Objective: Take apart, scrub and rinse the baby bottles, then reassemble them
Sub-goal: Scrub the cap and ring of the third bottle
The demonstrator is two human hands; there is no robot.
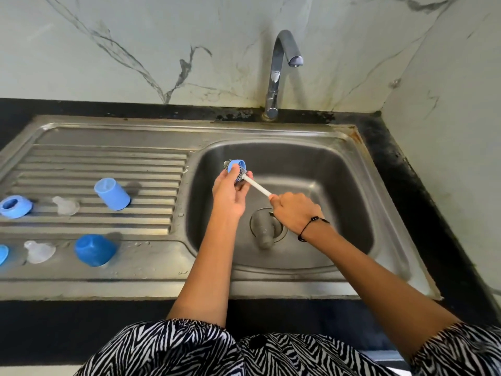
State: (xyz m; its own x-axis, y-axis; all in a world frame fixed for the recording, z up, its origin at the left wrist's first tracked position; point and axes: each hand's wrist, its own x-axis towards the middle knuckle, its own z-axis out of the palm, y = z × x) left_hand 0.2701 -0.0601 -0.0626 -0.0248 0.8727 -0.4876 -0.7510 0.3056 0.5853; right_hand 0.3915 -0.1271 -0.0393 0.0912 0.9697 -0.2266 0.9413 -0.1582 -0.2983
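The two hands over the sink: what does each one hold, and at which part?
Left hand grips the small blue ring by its outer side. Right hand grips the bottle brush at the end of its white handle.

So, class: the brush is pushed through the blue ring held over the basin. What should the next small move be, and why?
Probably twist the bottle brush back and forth inside the blue collar ring. The left hand grips the ring, the right hand holds the white handle, bristles poke out both sides, and the tap shows no water running, so scrubbing seems to come before rinsing.
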